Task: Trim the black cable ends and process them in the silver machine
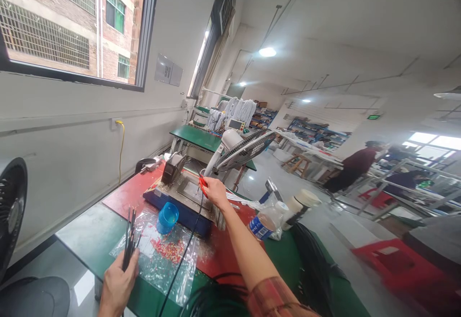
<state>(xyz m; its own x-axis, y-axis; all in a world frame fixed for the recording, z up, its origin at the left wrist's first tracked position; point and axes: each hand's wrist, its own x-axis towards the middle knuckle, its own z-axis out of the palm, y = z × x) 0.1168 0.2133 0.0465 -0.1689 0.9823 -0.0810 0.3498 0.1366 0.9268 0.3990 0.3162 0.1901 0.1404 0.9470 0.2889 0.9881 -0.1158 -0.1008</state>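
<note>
My left hand (pixel 119 281) is closed round a bundle of black cables (pixel 129 240) whose ends with thin wires point upward. Over the machine on the bench, my right hand (pixel 215 191) grips a small tool with red handles (pixel 203 186); its jaws are too small to make out. A single black cable (pixel 187 245) runs from beside the tool down to the bench's near edge. Between my hands, a clear plastic bag (pixel 149 269) lies under a heap of small red and yellowish pieces (pixel 168 249) and a blue cup (pixel 167 218).
A blue-based machine (pixel 176 213) sits on the red mat (pixel 124 194). Behind it stands a fan (pixel 247 151). To the right are a labelled bottle (pixel 268 221) and coiled black cables (pixel 315 259). A person (pixel 355 165) is far off at right.
</note>
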